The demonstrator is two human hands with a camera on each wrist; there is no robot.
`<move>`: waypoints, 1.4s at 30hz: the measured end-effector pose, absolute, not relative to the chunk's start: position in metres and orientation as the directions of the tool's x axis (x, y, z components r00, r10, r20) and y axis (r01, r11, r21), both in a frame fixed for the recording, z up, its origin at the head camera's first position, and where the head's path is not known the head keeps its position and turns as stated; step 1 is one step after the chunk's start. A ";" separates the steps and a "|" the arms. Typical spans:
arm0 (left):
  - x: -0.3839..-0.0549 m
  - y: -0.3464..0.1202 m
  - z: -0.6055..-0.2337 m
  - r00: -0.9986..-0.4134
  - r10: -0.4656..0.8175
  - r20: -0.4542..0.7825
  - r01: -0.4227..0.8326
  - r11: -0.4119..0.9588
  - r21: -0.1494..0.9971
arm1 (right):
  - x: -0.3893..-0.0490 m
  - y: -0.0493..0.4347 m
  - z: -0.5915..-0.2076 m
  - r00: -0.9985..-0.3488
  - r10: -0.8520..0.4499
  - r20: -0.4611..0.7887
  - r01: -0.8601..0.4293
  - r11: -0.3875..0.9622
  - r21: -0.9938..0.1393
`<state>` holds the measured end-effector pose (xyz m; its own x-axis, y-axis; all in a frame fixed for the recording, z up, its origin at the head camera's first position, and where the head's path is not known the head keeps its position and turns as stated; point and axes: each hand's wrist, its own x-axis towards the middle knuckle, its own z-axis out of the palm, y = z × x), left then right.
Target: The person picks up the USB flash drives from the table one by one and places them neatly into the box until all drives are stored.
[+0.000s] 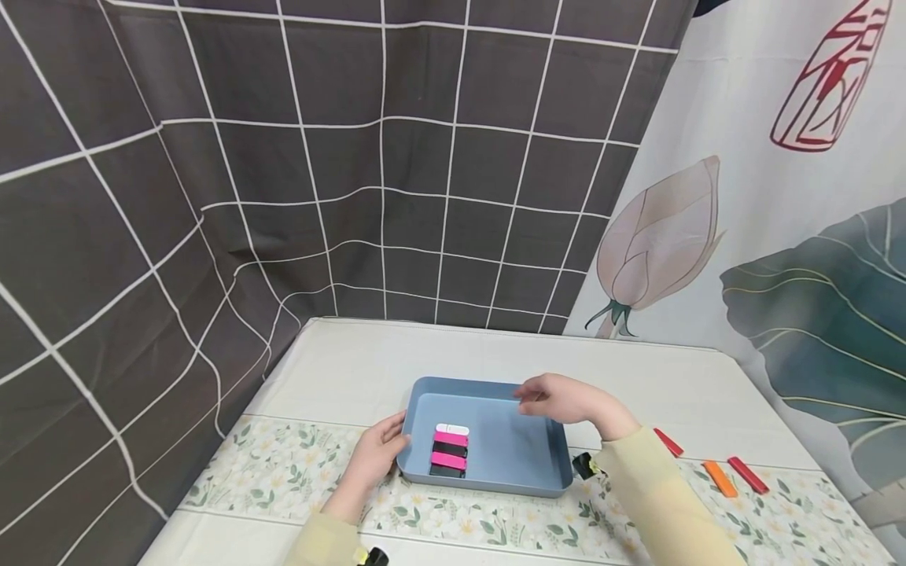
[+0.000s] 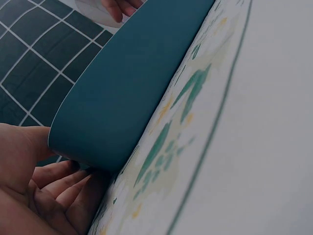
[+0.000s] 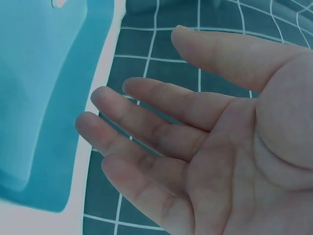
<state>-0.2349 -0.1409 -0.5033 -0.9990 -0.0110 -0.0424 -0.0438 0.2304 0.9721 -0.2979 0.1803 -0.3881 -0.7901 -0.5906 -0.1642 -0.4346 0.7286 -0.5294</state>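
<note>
A shallow blue tray lies on the table. Inside it, toward the left, is a column of small flat sticks in white, pink and black; they look like USB flash drives. My left hand grips the tray's left side, thumb by the rim and fingers against the outer wall, as the left wrist view shows at the tray's corner. Over the far right part of the tray hovers my right hand. Its palm holds nothing, and the fingers are spread and slightly bent.
To the right of the tray lie a red strip, an orange strip and another red strip. A flowered band crosses the white tablecloth. Dark checked curtain hangs behind and to the left.
</note>
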 end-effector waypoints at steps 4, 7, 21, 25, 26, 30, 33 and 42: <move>-0.234 -0.142 -0.502 -0.999 -0.012 -0.038 -0.040 0.231 0.972 | -0.296 0.188 -0.388 -0.795 -0.590 -0.142 -0.431 0.713 -0.553; -0.234 -0.142 -0.502 -0.999 -0.011 -0.036 -0.038 0.230 0.972 | -0.294 0.194 -0.388 -0.797 -0.591 -0.124 -0.432 0.701 -0.567; -0.234 -0.142 -0.503 -0.999 -0.016 -0.037 -0.040 0.238 0.970 | -0.279 0.217 -0.395 -0.819 -0.572 -0.040 -0.438 0.669 -0.600; -0.234 -0.141 -0.503 -0.999 -0.021 -0.048 -0.052 0.246 0.968 | -0.278 0.222 -0.397 -0.832 -0.554 -0.031 -0.423 0.670 -0.611; -0.234 -0.141 -0.503 -0.998 -0.022 -0.050 -0.054 0.246 0.968 | -0.278 0.223 -0.398 -0.837 -0.546 -0.031 -0.415 0.671 -0.614; -0.234 -0.141 -0.503 -0.999 -0.021 -0.049 -0.053 0.244 0.968 | -0.275 0.229 -0.401 -0.845 -0.534 -0.022 -0.405 0.668 -0.625; -0.234 -0.141 -0.503 -0.999 -0.019 -0.045 -0.048 0.240 0.970 | -0.273 0.234 -0.403 -0.849 -0.527 -0.020 -0.394 0.660 -0.640; -0.234 -0.141 -0.502 -0.999 -0.021 -0.041 -0.045 0.227 0.973 | -0.269 0.248 -0.409 -0.875 -0.483 -0.020 -0.338 0.641 -0.689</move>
<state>-0.2337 -0.1415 -0.5024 -0.9989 -0.0207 -0.0411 -0.0447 0.2266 0.9730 -0.2688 0.2481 -0.4092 -0.8752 -0.4834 -0.0204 -0.3380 0.6409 -0.6892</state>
